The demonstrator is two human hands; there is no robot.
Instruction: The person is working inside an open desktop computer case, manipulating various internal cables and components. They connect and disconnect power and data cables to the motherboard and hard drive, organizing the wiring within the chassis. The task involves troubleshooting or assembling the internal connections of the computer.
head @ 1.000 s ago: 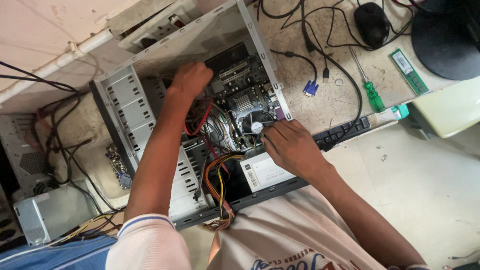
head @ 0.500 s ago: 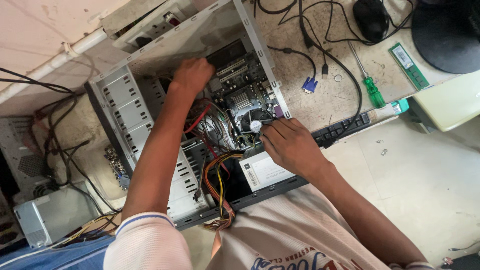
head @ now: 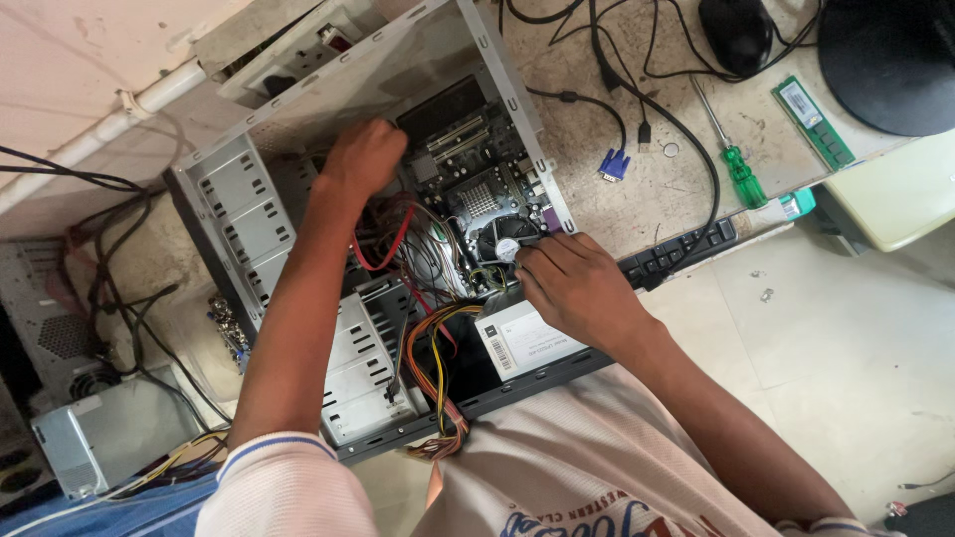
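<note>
An open grey computer case [head: 254,199] lies on its side on the desk, its motherboard [head: 476,189] and black cooler fan [head: 502,242] exposed. My left hand [head: 363,159] is curled inside the case near the far drive bays; what it grips is hidden. My right hand [head: 577,288] rests at the cooler fan's edge with fingers bent onto it, just above the power supply [head: 522,343] with its white label. Red, yellow and orange cables [head: 433,358] run between the two arms.
A green-handled screwdriver [head: 736,169], a green memory stick [head: 814,122], a blue-plug cable [head: 615,164], a black mouse [head: 736,30] and a black keyboard [head: 681,257] lie on the desk at right. Another case [head: 95,438] and loose wires sit on the left.
The view has shifted slightly. My right hand has edged a little toward the fan; the left hand stays at the same spot inside the case.
</note>
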